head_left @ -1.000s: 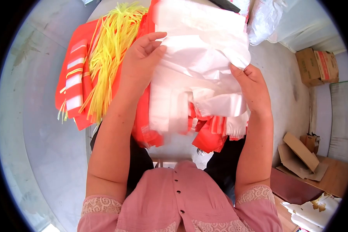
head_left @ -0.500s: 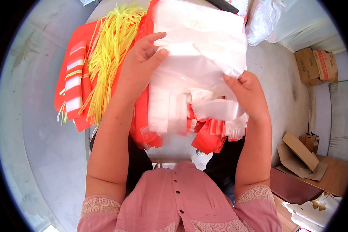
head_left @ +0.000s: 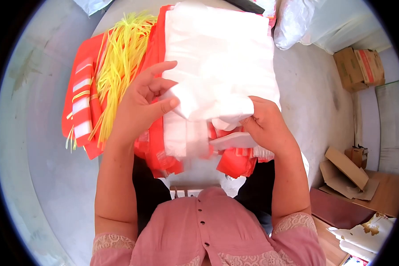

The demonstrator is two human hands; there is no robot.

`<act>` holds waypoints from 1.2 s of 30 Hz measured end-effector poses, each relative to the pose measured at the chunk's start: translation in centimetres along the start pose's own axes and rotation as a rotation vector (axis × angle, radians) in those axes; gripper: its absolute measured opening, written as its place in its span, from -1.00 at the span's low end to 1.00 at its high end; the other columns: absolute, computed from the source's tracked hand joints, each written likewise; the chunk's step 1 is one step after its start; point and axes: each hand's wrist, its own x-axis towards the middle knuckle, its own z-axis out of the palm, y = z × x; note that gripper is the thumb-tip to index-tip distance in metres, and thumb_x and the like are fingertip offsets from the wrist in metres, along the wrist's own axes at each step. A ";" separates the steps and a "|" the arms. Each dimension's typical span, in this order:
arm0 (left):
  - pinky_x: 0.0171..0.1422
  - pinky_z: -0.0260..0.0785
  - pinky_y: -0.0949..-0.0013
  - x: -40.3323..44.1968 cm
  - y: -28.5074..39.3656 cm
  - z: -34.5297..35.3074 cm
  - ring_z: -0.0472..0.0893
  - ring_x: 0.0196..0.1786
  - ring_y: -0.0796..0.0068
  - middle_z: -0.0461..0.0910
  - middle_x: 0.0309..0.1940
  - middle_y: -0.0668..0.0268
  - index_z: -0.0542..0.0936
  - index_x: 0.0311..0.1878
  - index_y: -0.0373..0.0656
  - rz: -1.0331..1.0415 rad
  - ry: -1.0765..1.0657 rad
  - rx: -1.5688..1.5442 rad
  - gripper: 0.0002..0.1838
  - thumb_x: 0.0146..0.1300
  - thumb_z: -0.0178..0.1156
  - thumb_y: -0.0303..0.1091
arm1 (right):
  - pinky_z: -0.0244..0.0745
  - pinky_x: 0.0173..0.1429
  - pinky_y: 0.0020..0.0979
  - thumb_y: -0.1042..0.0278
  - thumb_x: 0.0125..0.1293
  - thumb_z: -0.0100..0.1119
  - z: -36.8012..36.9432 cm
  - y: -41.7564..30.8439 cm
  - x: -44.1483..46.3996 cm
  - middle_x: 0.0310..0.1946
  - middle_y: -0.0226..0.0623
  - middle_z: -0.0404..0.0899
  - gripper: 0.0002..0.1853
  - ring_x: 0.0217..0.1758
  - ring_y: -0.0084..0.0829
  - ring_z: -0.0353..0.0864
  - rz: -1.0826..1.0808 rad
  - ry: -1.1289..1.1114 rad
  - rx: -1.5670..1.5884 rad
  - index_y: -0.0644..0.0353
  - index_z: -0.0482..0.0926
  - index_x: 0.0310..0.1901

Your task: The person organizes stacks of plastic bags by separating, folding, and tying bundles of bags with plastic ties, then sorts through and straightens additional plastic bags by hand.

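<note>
A stack of white plastic bags [head_left: 221,48] lies in front of me, over red plastic bags [head_left: 237,162] whose handle ends stick out at the near side. My right hand [head_left: 270,126] is closed, pinching the folded-back near part of a white plastic bag [head_left: 232,108]. On the left side of the stack, my left hand [head_left: 144,102] has its fingers apart, and its thumb is beside the lifted plastic. I see nothing gripped in it. The handles of the white bag are blurred.
Yellow plastic strips [head_left: 124,57] lie left of the stack. A red-and-white bundle [head_left: 82,106] tied with yellow strips is beside them. A cardboard box [head_left: 357,68] stands on the right, with opened cardboard [head_left: 346,175] nearer. Filled clear plastic bag [head_left: 292,24] sits at the back right.
My right hand has drawn the white plastic towards me and to the left, folding it over. My left hand has moved down and left, its fingers still spread.
</note>
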 end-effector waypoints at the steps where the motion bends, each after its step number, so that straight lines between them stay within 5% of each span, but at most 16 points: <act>1: 0.15 0.52 0.43 -0.1 -0.1 0.0 0.63 -0.01 0.60 0.72 -0.03 0.34 0.46 0.52 -0.11 -0.013 -0.017 -0.008 -0.27 0.27 0.42 -0.60 | 0.53 -0.08 -0.13 0.46 0.30 0.20 0.1 0.3 0.0 -0.30 0.00 0.65 -0.84 -0.20 0.00 0.64 0.029 0.004 -0.034 0.33 0.65 -0.15; 7: 0.15 0.52 0.47 -0.5 0.6 0.0 0.62 0.02 0.59 0.69 0.10 0.35 0.51 0.48 -0.13 -0.048 -0.123 0.016 -0.30 0.24 0.42 -0.65 | 0.49 -0.22 -0.24 0.34 0.42 0.21 0.6 0.6 0.0 -0.46 -0.05 0.57 -0.77 -0.40 -0.22 0.56 0.194 0.065 0.214 0.40 0.62 -0.23; 13: 0.40 0.46 0.37 -1.9 0.3 -0.3 0.60 0.30 0.51 0.58 0.34 0.28 0.50 0.48 -0.18 0.134 -0.037 0.061 -0.25 0.18 0.41 -0.72 | 0.49 -0.24 -0.29 0.35 0.42 0.19 0.2 -0.4 0.5 -0.48 -0.15 0.56 -0.77 -0.41 -0.36 0.53 0.204 0.085 0.250 0.42 0.63 -0.22; 19: 0.43 0.44 0.34 -3.4 0.8 0.7 0.63 0.32 0.48 0.64 0.28 0.28 0.45 0.52 -0.24 0.179 0.009 -0.028 -0.22 0.18 0.38 -0.74 | 0.50 -0.22 -0.34 0.40 0.40 0.19 0.5 1.3 0.6 -0.46 -0.24 0.58 -0.78 -0.36 -0.48 0.51 0.287 0.102 0.235 0.43 0.67 -0.16; 22: 0.39 0.46 0.36 -3.8 0.7 1.2 0.66 0.28 0.49 0.70 0.19 0.28 0.45 0.51 -0.25 0.255 0.060 0.033 -0.22 0.19 0.38 -0.75 | 0.46 -0.28 -0.51 0.30 0.61 0.17 0.6 1.6 0.7 -0.32 -0.60 0.63 -0.78 -0.34 -0.71 0.50 0.277 0.104 0.269 0.22 0.71 0.06; 25: 0.28 0.53 0.34 -4.1 0.4 2.5 0.71 0.23 0.42 0.76 0.07 0.26 0.56 0.41 -0.23 0.393 0.231 0.138 -0.31 0.16 0.44 -0.70 | 0.46 -0.30 -0.52 0.25 0.62 0.18 0.4 0.8 0.9 -0.32 -0.62 0.62 -0.76 -0.34 -0.74 0.49 0.265 0.104 0.290 0.20 0.71 0.07; 28: 0.21 0.56 0.30 -4.0 -0.1 1.2 0.73 0.19 0.30 0.78 0.02 0.21 0.67 0.24 -0.16 0.813 0.207 0.917 -0.49 0.19 0.48 -0.58 | 0.46 -0.30 -0.52 0.25 0.62 0.17 0.5 0.8 1.1 -0.33 -0.63 0.61 -0.76 -0.34 -0.73 0.50 0.280 0.106 0.291 0.20 0.72 0.08; 31: 0.30 0.56 0.18 -3.1 0.7 2.0 0.75 0.14 0.09 0.78 0.05 0.09 0.67 0.12 -0.04 1.155 0.021 0.970 -0.63 0.26 0.44 -0.53 | 0.53 -0.14 -0.40 0.36 0.46 0.22 0.2 0.0 1.6 -0.32 -0.39 0.67 -0.73 -0.24 -0.59 0.56 0.401 0.155 0.389 0.42 0.71 -0.02; 36: 0.38 0.51 0.11 -3.3 -0.8 4.7 0.70 0.23 0.24 0.76 0.13 0.33 0.69 0.14 0.42 1.061 -0.095 1.147 -0.59 0.31 0.35 -0.38 | 0.55 -0.11 -0.38 0.33 0.45 0.24 -0.3 -0.7 2.3 -0.28 -0.35 0.70 -0.72 -0.21 -0.54 0.60 0.422 0.192 0.498 0.42 0.72 -0.04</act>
